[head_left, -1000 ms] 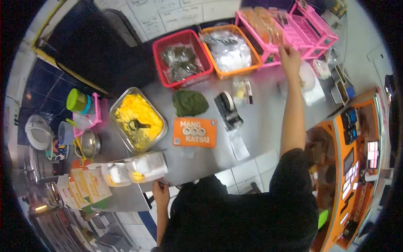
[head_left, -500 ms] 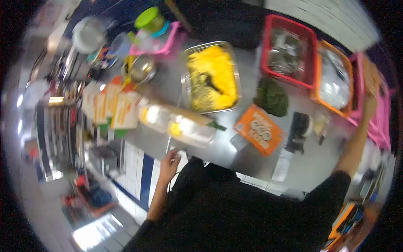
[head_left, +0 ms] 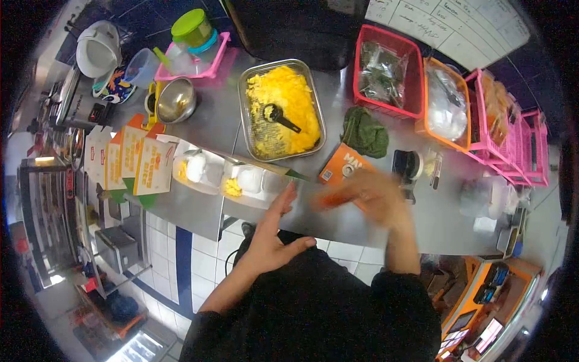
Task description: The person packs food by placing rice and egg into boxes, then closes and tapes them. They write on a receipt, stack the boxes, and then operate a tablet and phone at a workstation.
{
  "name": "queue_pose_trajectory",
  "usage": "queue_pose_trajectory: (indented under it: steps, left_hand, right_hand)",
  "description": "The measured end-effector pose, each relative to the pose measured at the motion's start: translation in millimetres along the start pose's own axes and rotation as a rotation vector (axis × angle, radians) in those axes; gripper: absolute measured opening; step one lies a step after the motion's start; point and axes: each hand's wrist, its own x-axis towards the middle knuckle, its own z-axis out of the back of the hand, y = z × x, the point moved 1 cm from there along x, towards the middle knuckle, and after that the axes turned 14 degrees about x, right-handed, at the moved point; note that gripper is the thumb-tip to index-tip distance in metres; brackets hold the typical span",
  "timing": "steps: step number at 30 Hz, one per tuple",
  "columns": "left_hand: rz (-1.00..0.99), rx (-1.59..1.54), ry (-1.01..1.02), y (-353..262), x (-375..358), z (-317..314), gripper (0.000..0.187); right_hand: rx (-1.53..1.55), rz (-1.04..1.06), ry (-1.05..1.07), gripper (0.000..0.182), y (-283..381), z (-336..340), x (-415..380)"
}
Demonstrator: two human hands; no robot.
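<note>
My left hand [head_left: 271, 235] is open at the table's front edge, thumb apart and fingers stretched, touching nothing I can see. Motion smears my right hand [head_left: 380, 199], which is over the orange printed card [head_left: 338, 163]; its fingers are closed around what looks like a small orange-red packet [head_left: 333, 198]. Just beyond my left hand lie two open paper food boxes, the nearer one [head_left: 270, 192] and the farther one [head_left: 208, 175], each with a white mound and yellow egg pieces. Behind them, a steel tray [head_left: 243, 114] holds shredded yellow egg [head_left: 295, 90] and a black scoop [head_left: 280, 117].
Folded printed boxes [head_left: 154, 166] and a steel bowl [head_left: 176, 101] are at the left. Dark green leaves [head_left: 365, 133] lie beyond the card. Red [head_left: 389, 110], orange [head_left: 443, 140] and pink [head_left: 497, 154] baskets with bagged items line the right. A black roll-shaped object [head_left: 407, 164] sits nearby.
My right hand has come from the pink basket at the right to the middle, with something orange-red in it. My left hand has risen and opened. The view has shifted right.
</note>
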Motion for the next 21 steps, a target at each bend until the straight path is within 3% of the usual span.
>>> queue_pose_trajectory:
  steps: [2, 4, 5, 6, 7, 8, 10, 12, 13, 14, 15, 16, 17, 18, 20, 21]
  left_hand:
    - [-0.104, 0.003, 0.099, 13, -4, 12, 0.042]
    - [0.539, -0.354, 0.414, 28, -18, 23, 0.028]
    - [0.548, -0.419, 0.286, 36, -30, 26, 0.022]
    - [0.552, -0.42, 0.268, 47, -40, 31, 0.022]
    - [0.643, -0.382, 0.196, 59, -51, 40, 0.022]
    - [0.736, -0.345, 0.116, 70, -62, 49, 0.022]
    - [0.805, -0.363, -0.035, 85, -84, 63, 0.023]
    - [0.864, -0.34, -0.19, 95, -108, 83, 0.023]
    - [0.881, -0.354, -0.248, 93, -115, 93, 0.023]
    - [0.895, -0.356, -0.324, 92, -123, 104, 0.023]
    - [0.902, -0.366, -0.363, 92, -131, 115, 0.025]
    - [0.91, -0.379, -0.391, 93, -138, 123, 0.026]
    - [0.898, -0.404, -0.432, 94, -143, 131, 0.026]
    - [0.911, -0.422, -0.473, 96, -147, 138, 0.026]
    - [0.943, -0.411, -0.475, 99, -153, 153, 0.025]
    - [0.9, -0.418, -0.448, 111, -159, 162, 0.025]
  right_hand:
    - [-0.011, -0.048, 0.472, 0.024, 17, -36, 29]
    - [0.252, -0.182, -0.002, 0.023, -7, -5, 46]
    - [-0.276, 0.045, -0.147, 0.024, -42, 34, 69]
    - [-0.172, -0.277, -0.398, 0.026, -44, 63, 100]
    - [-0.38, -0.132, -0.414, 0.031, -80, 102, 115]
    - [-0.629, -0.281, -0.4, 0.052, -119, 135, 129]
    - [-0.954, -0.12, -0.334, 0.078, -226, 188, 139]
    - [-0.825, -0.373, -0.103, 0.092, -226, 190, 155]
    - [-0.847, -0.397, -0.01, 0.083, -264, 211, 160]
    - [-0.957, -0.507, -0.002, 0.077, -232, 194, 168]
    - [-0.986, -0.408, -0.044, 0.062, -286, 231, 172]
    - [-0.955, -0.324, -0.119, 0.048, -284, 236, 165]
    - [-0.935, -0.395, -0.166, 0.041, -309, 256, 166]
    - [-0.672, -0.327, -0.161, 0.045, -386, 303, 162]
    - [-0.816, -0.122, -0.262, 0.037, -329, 285, 156]
    - [-0.757, -0.142, -0.35, 0.039, -301, 279, 151]
